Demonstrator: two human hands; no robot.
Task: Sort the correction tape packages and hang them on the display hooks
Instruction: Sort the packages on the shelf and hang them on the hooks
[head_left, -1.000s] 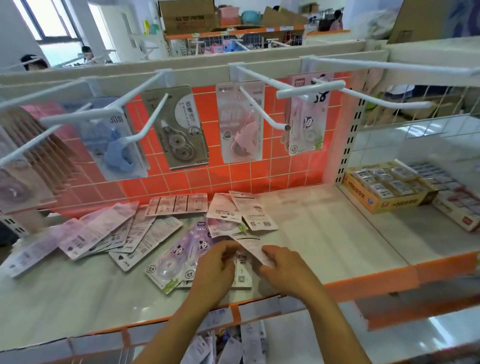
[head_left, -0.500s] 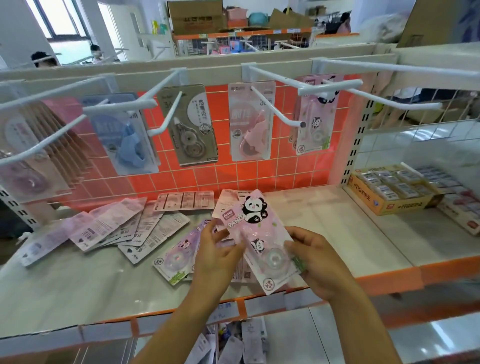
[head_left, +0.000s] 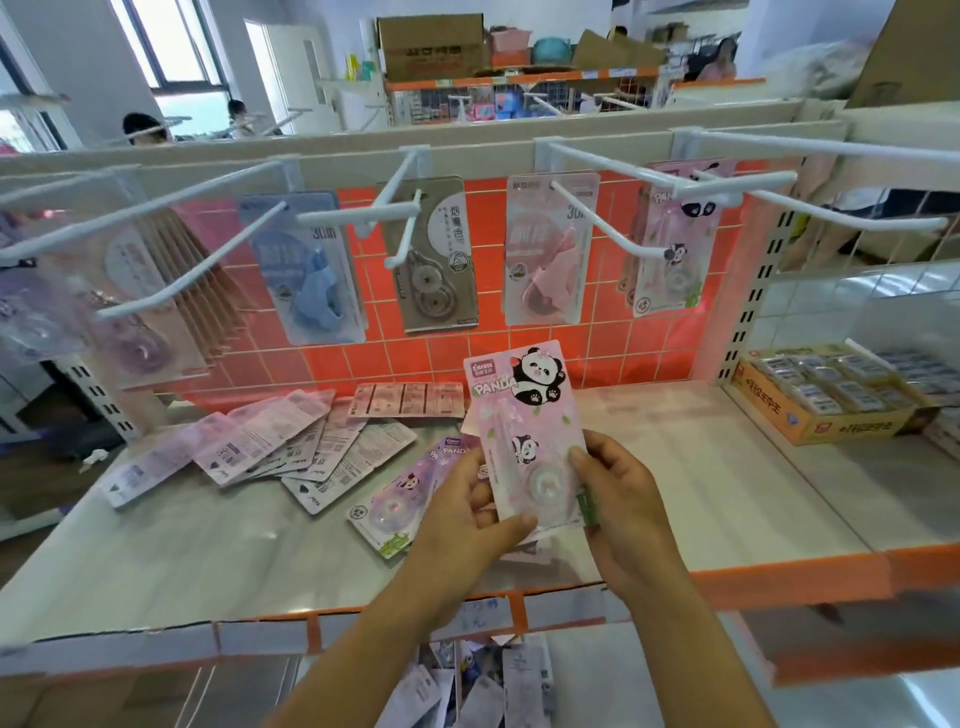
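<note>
Head view shows the left hand (head_left: 467, 525) and right hand (head_left: 618, 504) pinching the pink panda package (head_left: 524, 415) by its lower part, upright above the shelf (head_left: 727, 467); such a light grip may slip, or the package top may miss the far hook (head_left: 831, 208).

Daylight is entering through far-left window (head_left: 179, 47). Orange tiled back panel (head_left: 332, 358) is rising behind pale shelf (head_left: 727, 478); cardboard box (head_left: 431, 47) is sitting atop distant rack (head_left: 519, 82).
</note>
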